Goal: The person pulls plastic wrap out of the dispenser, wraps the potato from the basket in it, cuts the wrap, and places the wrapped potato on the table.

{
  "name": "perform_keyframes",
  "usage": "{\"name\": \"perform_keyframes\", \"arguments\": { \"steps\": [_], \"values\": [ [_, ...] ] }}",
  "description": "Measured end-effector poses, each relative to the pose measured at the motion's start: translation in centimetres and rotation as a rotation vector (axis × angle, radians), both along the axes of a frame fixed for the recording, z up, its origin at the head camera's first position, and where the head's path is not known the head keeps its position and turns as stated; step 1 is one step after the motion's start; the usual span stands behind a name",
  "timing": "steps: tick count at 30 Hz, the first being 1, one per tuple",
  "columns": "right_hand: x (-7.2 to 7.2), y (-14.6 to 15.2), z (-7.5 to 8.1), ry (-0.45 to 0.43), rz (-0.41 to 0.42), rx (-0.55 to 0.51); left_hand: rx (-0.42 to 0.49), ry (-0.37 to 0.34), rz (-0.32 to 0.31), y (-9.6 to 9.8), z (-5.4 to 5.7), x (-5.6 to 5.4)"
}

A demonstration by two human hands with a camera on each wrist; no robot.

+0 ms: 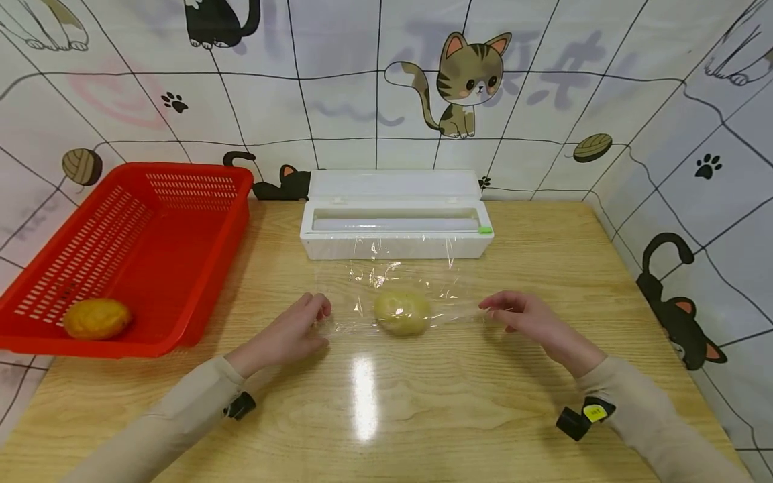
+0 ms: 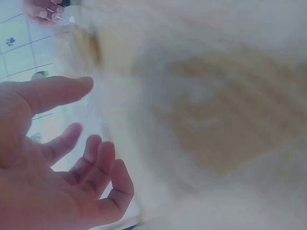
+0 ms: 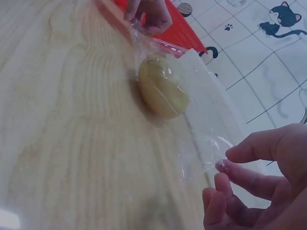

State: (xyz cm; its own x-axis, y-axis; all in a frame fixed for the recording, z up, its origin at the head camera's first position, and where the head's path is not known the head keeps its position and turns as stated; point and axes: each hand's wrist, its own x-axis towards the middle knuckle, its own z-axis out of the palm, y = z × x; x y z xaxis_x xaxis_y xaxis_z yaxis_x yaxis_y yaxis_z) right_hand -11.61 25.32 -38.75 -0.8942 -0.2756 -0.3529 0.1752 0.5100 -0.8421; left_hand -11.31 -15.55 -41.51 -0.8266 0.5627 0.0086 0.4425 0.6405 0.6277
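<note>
A clear sheet of plastic wrap (image 1: 447,305) lies over a rounded yellow-green fruit or vegetable (image 1: 401,313) on the table. The sheet stretches toward the white wrap dispenser (image 1: 395,247), whose lid stands raised. At the sheet's right edge, my right hand (image 1: 531,322) pinches the film between thumb and forefinger, as the right wrist view shows. My left hand (image 1: 296,332) is beside the sheet's left edge. In the left wrist view, a gap separates the left thumb from the loosely bent fingers (image 2: 103,155); whether they touch the film is unclear.
On the left stands a red basket (image 1: 208,268) holding a yellow oval fruit or vegetable (image 1: 96,318). A bright green piece (image 1: 485,230) sits at the dispenser's right end. Cat-patterned sheeting (image 1: 338,100) rises behind the wooden table (image 1: 435,416).
</note>
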Motion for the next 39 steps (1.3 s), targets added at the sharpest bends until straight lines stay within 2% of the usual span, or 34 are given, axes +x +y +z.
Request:
{"name": "perform_keyframes", "arguments": {
  "steps": [5,9,13,17,20,24,27,29,33,36,39],
  "values": [
    [-0.4,-0.1,1.2,0.081,0.005,0.034,-0.035,0.136,-0.006,0.3,1.3,0.3],
    [-0.5,-0.3,1.9,0.104,0.008,0.051,-0.056,0.194,-0.042,1.2,1.7,0.1],
    [-0.6,-1.1,2.4,0.15,0.019,0.077,-0.159,0.183,-0.049,2.7,2.1,0.0],
    [-1.0,-2.5,2.4,0.251,0.074,0.117,-0.242,0.17,-0.076,4.5,2.8,0.1],
    [-1.5,-3.8,2.3,0.334,0.136,0.134,-0.232,0.181,-0.085,6.0,3.0,-0.2],
    [-2.0,-5.3,2.4,0.464,0.24,0.162,-0.206,0.182,-0.071,8.0,2.3,-1.1],
    [-1.9,-5.6,2.6,0.536,0.311,0.228,-0.21,0.182,-0.081,9.3,1.8,-1.8],
    [-1.7,-5.3,2.5,0.53,0.347,0.292,-0.218,0.18,-0.085,9.7,1.6,-2.1],
    [-1.5,-4.3,1.9,0.459,0.376,0.403,-0.238,0.162,-0.075,10.1,1.3,-2.4],
    [-1.8,-3.7,0.9,0.434,0.348,0.429,-0.249,0.157,-0.079,10.1,1.2,-2.6],
    [-2.4,-3.3,0.0,0.431,0.322,0.421,-0.218,0.146,-0.108,10.2,1.3,-2.8]
  ]
}}
